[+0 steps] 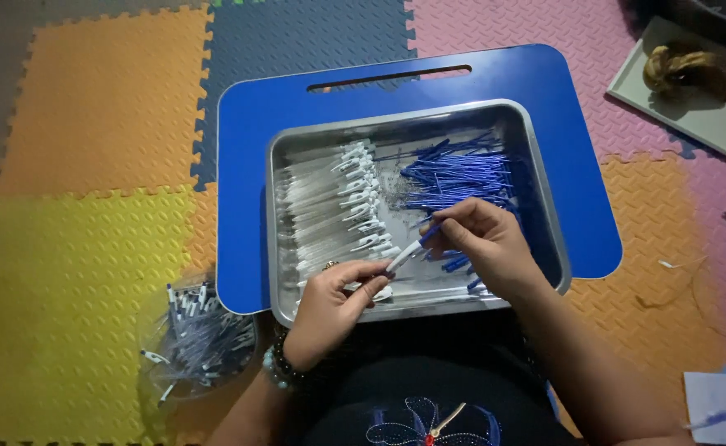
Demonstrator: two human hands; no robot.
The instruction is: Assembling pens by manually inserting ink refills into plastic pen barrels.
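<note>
Over the shallow steel tray [536, 177], her left hand [334, 301] is closed around a clear plastic pen barrel [402, 256] – steadying it – while the right hand [482, 239] pinches a thin blue ink refill [429, 234] at its mouth, parts sorted either side within reach.

The pale tray [693, 107] and white paper [722, 405] are cut off by the frame's right edge.

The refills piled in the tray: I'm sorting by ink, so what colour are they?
Blue, seen clearly in the head view: the refills lie in the metal tray.
</note>
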